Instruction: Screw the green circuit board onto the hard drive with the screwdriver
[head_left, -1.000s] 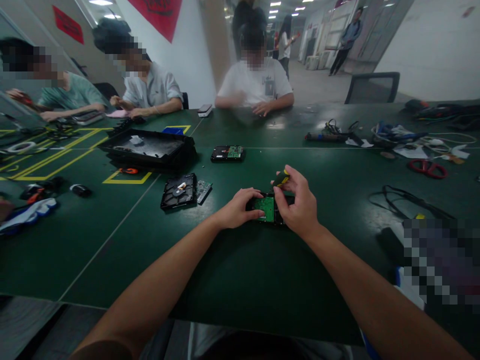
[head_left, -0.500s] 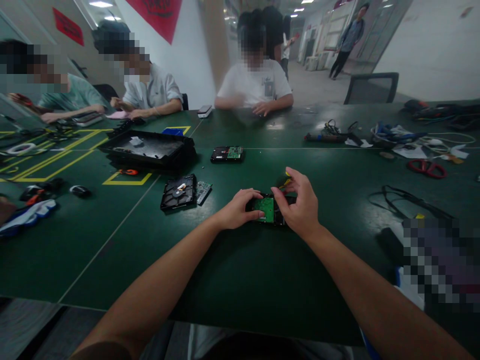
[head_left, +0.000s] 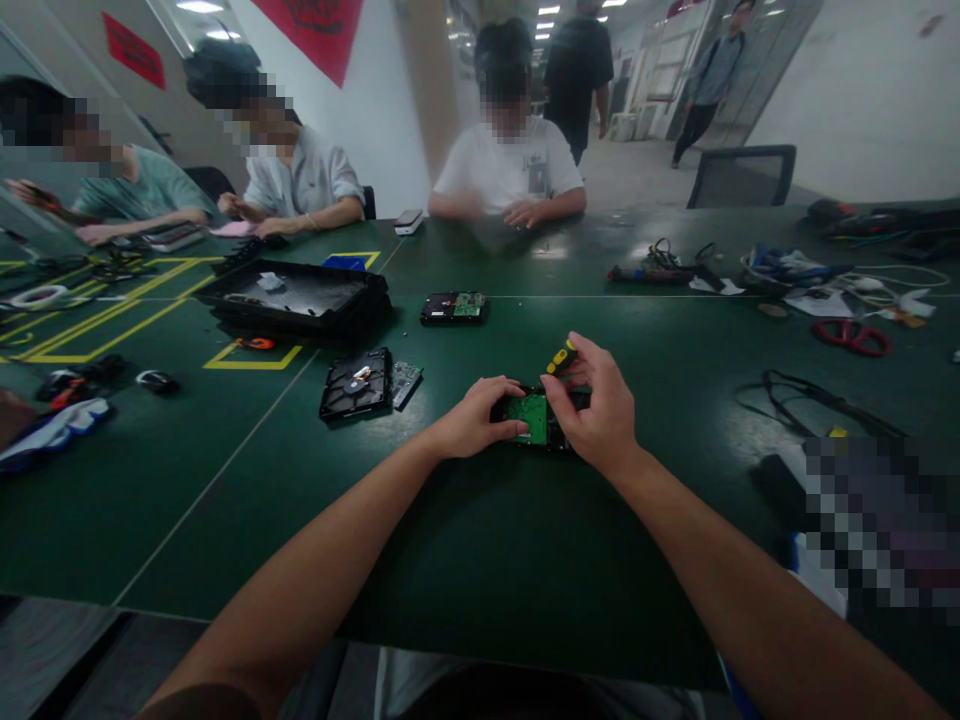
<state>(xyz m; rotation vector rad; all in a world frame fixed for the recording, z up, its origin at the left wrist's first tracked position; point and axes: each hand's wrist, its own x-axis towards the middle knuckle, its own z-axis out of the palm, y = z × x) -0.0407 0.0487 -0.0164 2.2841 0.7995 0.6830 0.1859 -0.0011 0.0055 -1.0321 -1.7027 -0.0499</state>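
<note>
In front of me on the green table lies a hard drive with a green circuit board (head_left: 529,416) facing up. My left hand (head_left: 478,418) grips its left end, thumb on the board and fingers along the far side. Between the thumb and fingers of my right hand (head_left: 600,408) is a yellow and black screwdriver (head_left: 560,359), its handle tilted. The tip is hidden, so I cannot tell if it touches the drive. Left of my hands lie an opened drive casing (head_left: 358,385) and a loose circuit board (head_left: 406,383). Another hard drive (head_left: 454,307) lies farther back.
A black tray (head_left: 300,300) holds small bits at the back left. Red-handled scissors (head_left: 851,337), cables (head_left: 787,390) and a cluttered pile (head_left: 795,270) lie to the right. A computer mouse (head_left: 157,382) is at left. Several people sit or walk beyond the table.
The screwdriver handle has swung left in my right hand, and more of it shows. My left hand and the drive stay put. Two people in the background have moved.
</note>
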